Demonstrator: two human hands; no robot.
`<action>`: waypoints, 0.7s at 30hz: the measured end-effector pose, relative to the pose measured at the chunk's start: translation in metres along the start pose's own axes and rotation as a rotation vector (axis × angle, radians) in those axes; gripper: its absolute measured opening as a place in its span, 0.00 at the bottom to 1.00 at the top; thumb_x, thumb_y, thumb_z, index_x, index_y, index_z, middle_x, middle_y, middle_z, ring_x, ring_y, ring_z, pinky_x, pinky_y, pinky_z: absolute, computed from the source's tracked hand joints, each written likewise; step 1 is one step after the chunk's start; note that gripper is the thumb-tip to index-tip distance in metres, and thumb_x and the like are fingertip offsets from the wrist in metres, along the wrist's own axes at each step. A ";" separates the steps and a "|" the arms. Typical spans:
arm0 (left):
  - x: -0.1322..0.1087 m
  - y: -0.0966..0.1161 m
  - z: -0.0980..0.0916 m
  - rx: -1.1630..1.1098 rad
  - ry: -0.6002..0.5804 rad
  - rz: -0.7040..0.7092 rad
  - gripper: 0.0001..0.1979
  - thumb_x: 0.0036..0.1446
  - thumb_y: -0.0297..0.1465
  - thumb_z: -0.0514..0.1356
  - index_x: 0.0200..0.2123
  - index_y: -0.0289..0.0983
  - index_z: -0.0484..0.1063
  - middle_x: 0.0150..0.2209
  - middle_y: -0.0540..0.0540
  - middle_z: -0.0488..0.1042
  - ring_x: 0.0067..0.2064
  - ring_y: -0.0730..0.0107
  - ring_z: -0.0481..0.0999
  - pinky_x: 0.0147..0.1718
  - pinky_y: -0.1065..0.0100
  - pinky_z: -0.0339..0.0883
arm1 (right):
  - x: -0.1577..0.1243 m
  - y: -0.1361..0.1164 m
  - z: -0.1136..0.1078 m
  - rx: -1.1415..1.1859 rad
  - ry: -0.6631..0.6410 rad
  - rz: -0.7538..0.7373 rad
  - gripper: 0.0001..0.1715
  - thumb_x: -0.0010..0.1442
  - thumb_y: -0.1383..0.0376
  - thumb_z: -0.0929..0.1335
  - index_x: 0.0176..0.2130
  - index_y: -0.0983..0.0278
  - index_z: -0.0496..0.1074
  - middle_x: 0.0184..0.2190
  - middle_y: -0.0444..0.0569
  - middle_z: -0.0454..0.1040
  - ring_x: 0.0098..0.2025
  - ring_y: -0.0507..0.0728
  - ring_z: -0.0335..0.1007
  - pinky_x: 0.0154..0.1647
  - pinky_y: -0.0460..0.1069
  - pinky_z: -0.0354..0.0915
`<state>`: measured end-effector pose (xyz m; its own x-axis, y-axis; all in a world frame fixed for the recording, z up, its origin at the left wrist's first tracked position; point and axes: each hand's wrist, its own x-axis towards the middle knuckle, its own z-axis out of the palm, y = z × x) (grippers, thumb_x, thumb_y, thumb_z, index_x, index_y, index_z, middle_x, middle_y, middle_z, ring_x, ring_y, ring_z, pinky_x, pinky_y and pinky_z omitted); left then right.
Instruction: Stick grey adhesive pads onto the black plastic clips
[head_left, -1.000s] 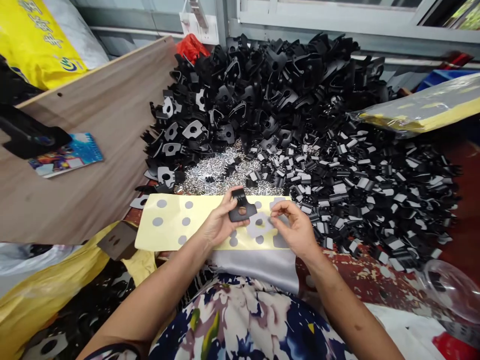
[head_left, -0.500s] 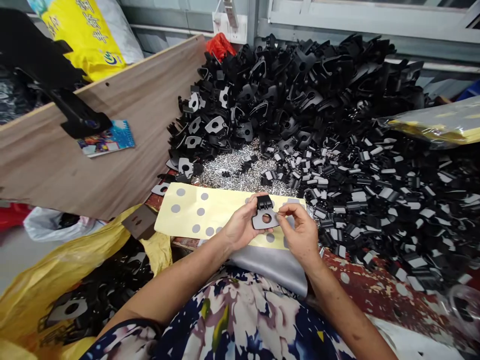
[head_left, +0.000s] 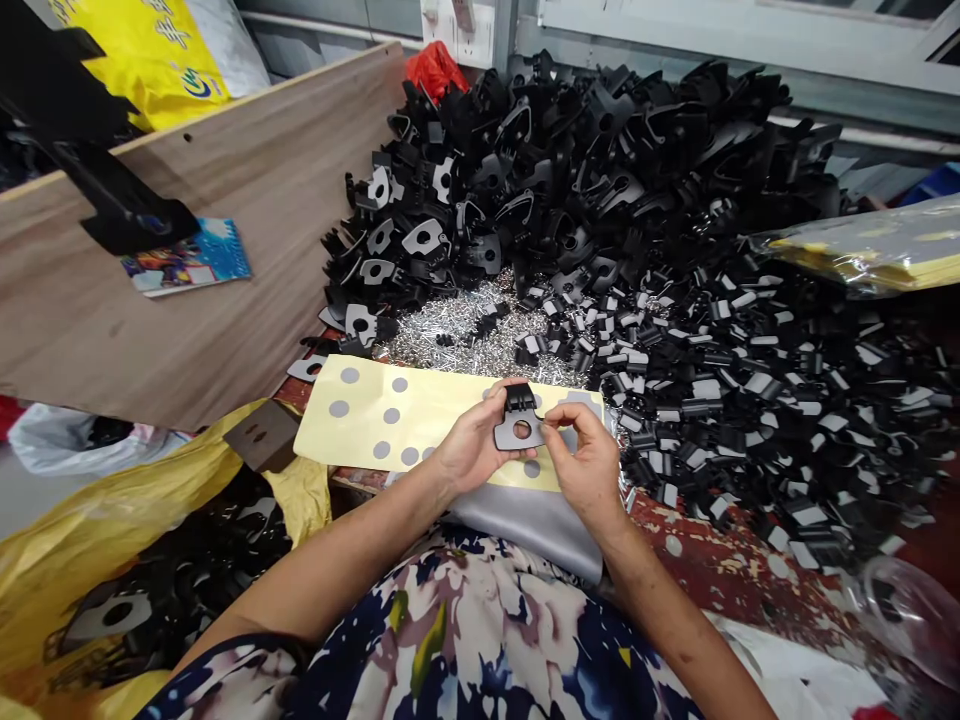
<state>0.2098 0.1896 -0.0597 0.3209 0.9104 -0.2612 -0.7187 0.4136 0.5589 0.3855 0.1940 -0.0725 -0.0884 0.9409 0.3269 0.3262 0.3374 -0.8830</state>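
Observation:
A black clip part with a grey face and a round hole (head_left: 510, 436) is held upright in my left hand (head_left: 474, 440), its ribbed black top pointing away from me. The fingers of my right hand (head_left: 583, 450) are pinched at the part's right edge; whatever small thing lies between them is too small to make out. Under both hands lies a cream backing sheet (head_left: 367, 400) with grey round stickers. A grey sheet (head_left: 525, 520) hangs over the table's near edge, in front of my lap.
Behind the hands lie silver pins (head_left: 457, 325), with a tall heap of black clips (head_left: 585, 170) beyond. Small black pieces (head_left: 720, 380) spread to the right. A wooden board (head_left: 225, 260) stands left, above a yellow bag (head_left: 135, 490). A clear cup (head_left: 907, 610) is at lower right.
The whole view has shifted slightly, so the surroundings appear lower-left or higher than before. Both hands keep their hold at the clip part, with the right fingertips still at its right edge.

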 end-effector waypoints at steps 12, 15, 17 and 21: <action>0.001 -0.001 -0.001 0.013 0.025 0.002 0.21 0.66 0.45 0.65 0.57 0.44 0.71 0.47 0.42 0.72 0.38 0.64 0.73 0.37 0.58 0.78 | 0.003 0.006 0.002 0.116 0.026 0.061 0.03 0.64 0.65 0.71 0.40 0.58 0.74 0.37 0.47 0.77 0.42 0.58 0.74 0.46 0.55 0.73; 0.001 -0.001 -0.001 0.006 0.020 0.001 0.21 0.65 0.45 0.65 0.57 0.44 0.71 0.45 0.43 0.72 0.38 0.64 0.72 0.36 0.58 0.78 | 0.001 0.005 0.002 0.092 0.017 0.060 0.03 0.64 0.65 0.71 0.40 0.57 0.74 0.38 0.46 0.76 0.42 0.58 0.74 0.47 0.55 0.72; 0.000 -0.002 -0.002 0.003 0.015 -0.001 0.21 0.65 0.44 0.66 0.57 0.44 0.71 0.43 0.43 0.71 0.38 0.64 0.72 0.36 0.58 0.78 | 0.001 0.005 0.002 0.074 0.013 0.058 0.03 0.65 0.65 0.71 0.40 0.57 0.74 0.38 0.46 0.76 0.42 0.58 0.74 0.48 0.56 0.72; 0.000 -0.002 -0.002 -0.001 0.021 -0.005 0.21 0.64 0.44 0.66 0.57 0.43 0.71 0.44 0.43 0.72 0.38 0.64 0.72 0.36 0.59 0.78 | 0.001 0.007 0.003 0.080 0.008 0.063 0.02 0.64 0.65 0.71 0.40 0.57 0.74 0.38 0.46 0.76 0.42 0.58 0.75 0.48 0.56 0.72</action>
<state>0.2096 0.1893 -0.0624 0.3111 0.9079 -0.2808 -0.7177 0.4181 0.5569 0.3851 0.1980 -0.0796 -0.0620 0.9603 0.2721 0.2551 0.2788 -0.9258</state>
